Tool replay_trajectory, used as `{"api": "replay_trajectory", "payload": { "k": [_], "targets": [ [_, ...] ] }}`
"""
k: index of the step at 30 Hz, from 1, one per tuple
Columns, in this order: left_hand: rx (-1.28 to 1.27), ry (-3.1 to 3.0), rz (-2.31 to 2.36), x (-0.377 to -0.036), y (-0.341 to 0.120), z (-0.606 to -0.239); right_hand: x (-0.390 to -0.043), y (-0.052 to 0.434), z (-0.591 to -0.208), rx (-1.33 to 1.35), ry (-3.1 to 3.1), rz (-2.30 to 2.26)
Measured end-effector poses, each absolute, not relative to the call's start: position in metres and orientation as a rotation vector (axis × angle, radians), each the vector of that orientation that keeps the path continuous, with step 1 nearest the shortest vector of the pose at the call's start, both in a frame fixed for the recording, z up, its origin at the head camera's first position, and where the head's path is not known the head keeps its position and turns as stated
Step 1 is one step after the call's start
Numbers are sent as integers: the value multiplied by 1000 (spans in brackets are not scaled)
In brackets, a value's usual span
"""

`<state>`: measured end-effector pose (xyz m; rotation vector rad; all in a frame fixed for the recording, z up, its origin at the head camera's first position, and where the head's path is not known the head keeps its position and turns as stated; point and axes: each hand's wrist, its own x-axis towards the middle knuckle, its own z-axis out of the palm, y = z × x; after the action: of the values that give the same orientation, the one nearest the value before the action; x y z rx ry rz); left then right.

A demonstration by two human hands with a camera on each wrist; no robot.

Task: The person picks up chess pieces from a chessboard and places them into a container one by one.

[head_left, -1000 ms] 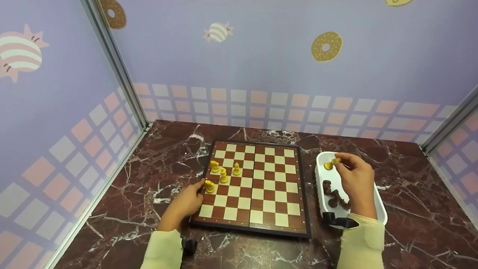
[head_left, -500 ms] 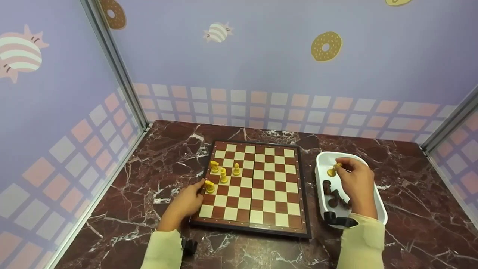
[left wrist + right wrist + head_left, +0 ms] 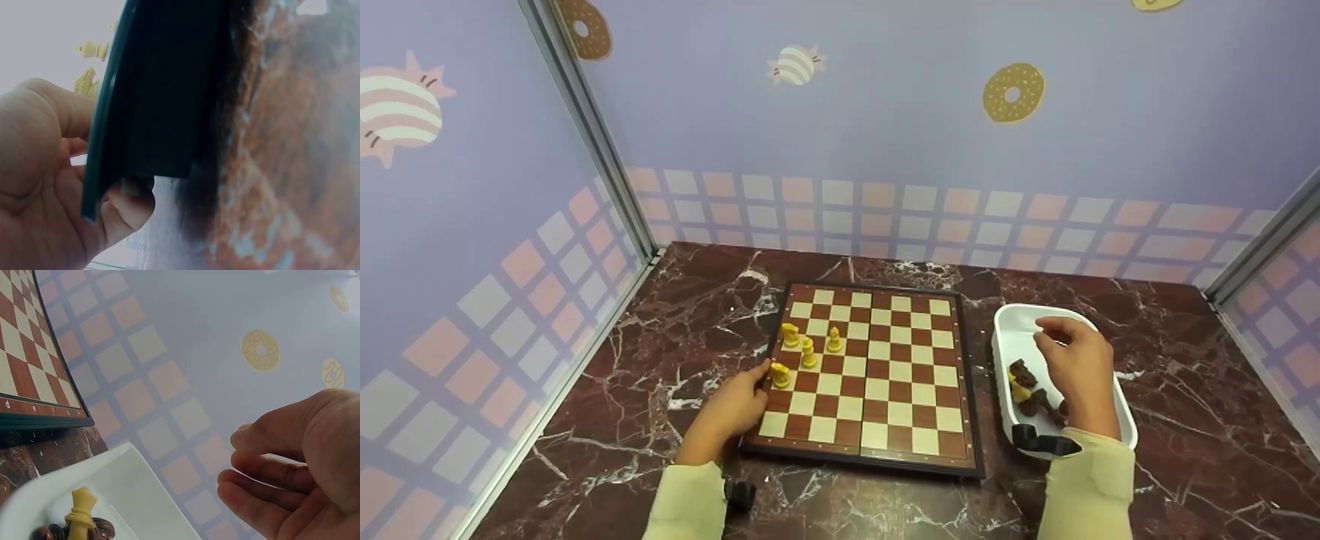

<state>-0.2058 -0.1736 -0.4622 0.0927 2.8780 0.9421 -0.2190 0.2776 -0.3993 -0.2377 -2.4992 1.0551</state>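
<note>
The right hand has opened its grip, dropping the yellow piece into the tray.

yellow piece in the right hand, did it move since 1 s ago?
Yes. The yellow piece has left the right hand and now lies in the white tray among the dark pieces, nearer the tray's near end than before.

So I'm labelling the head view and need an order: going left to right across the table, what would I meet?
Left hand at the board's left edge → four yellow chess pieces on the brown-and-cream chessboard → white plastic tray holding dark brown pieces and one yellow piece → right hand above the tray.
</note>
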Motion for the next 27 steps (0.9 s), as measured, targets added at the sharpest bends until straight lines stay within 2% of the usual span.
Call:
{"api": "replay_trajectory", "payload": {
  "k": [27],
  "targets": [
    [106, 2883, 955, -206, -174, -464, -224, 244, -399, -64, -2483, 1139]
  ]
}}
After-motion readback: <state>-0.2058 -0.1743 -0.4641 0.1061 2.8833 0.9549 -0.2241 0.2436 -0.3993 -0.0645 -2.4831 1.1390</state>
